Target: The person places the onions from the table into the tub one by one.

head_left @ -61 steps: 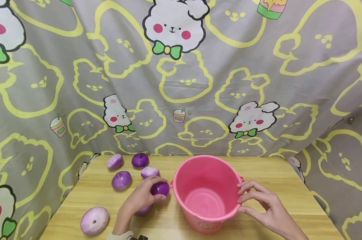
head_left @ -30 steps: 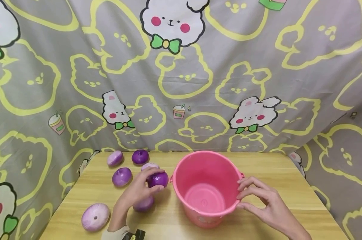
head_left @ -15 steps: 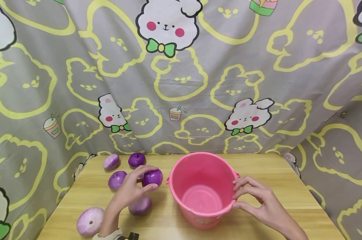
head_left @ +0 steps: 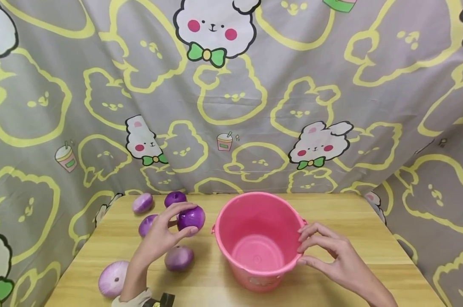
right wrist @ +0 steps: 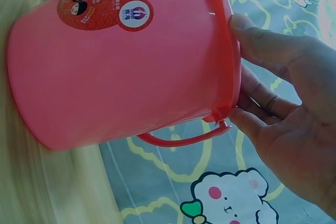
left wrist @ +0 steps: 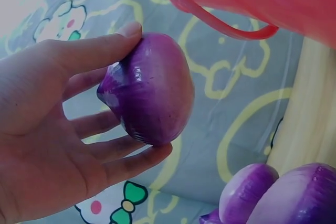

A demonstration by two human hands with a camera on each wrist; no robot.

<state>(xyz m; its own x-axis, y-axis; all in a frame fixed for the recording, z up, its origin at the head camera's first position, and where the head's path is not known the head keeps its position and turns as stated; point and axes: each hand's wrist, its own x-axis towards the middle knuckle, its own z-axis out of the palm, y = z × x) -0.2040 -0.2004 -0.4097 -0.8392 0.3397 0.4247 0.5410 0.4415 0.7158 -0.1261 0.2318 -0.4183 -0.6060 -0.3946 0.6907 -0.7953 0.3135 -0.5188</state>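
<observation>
A shiny purple onion point(head_left: 192, 218) is gripped by my left hand point(head_left: 160, 234), thumb on one side and fingers on the other. In the left wrist view this onion point(left wrist: 157, 90) hangs above the table, its pointed end toward the palm. A pink bucket point(head_left: 259, 275) stands upright to the right of it, and its inside shows no contents. My right hand point(head_left: 337, 253) holds the bucket's right rim between thumb and fingers; the right wrist view shows the same hand point(right wrist: 286, 90) pinching the rim near the handle's hinge.
Several more onions lie on the wooden table's left part: a pale one point(head_left: 113, 279) in front, a purple one point(head_left: 179, 258) near the bucket, others point(head_left: 142, 203) at the back. A patterned curtain point(head_left: 231, 106) rises behind the table point(head_left: 369, 256).
My left hand has lifted the onion off the table and shifted it a little left and up, away from the bucket. My right hand keeps hold of the rim.
</observation>
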